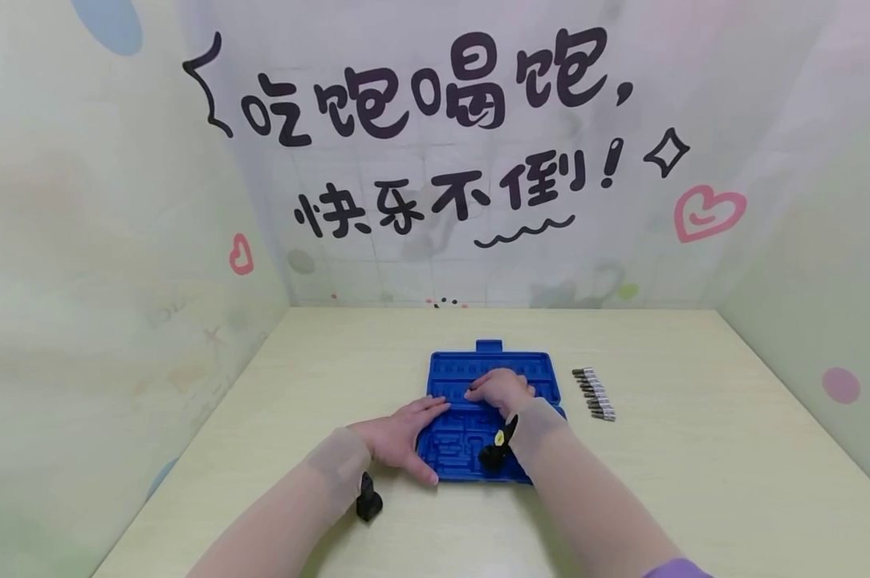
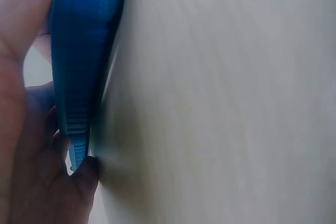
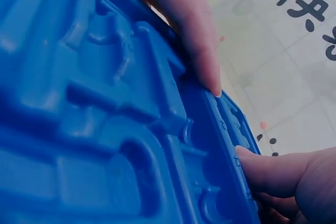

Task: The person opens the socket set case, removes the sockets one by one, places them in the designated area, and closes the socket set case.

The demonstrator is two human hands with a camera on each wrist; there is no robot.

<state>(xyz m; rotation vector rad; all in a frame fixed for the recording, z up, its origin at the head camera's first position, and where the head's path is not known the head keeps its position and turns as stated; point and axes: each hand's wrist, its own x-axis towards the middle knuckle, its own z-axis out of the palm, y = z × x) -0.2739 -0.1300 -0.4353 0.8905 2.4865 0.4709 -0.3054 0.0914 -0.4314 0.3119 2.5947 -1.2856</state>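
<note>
A blue plastic tool case (image 1: 455,453) lies unfolded on the table, with moulded recesses in both halves. My left hand (image 1: 406,429) rests against its left side, fingers and thumb spread fairly straight along the edge. In the left wrist view, the case's side wall (image 2: 81,61) stands beside that hand. Over the far half, my right hand (image 1: 503,389) bends its fingers down into the recesses. The right thumb (image 3: 268,169) touches a ridge there in the right wrist view. A tiny dark spot shows by the fingertips; whether they pinch something is hidden.
Several short metal bits (image 1: 594,393), dark at one end, lie in a column right of the case. The case's latch tab (image 1: 489,346) points toward the back wall. Printed walls enclose the pale wooden table (image 1: 319,365) at the back and sides.
</note>
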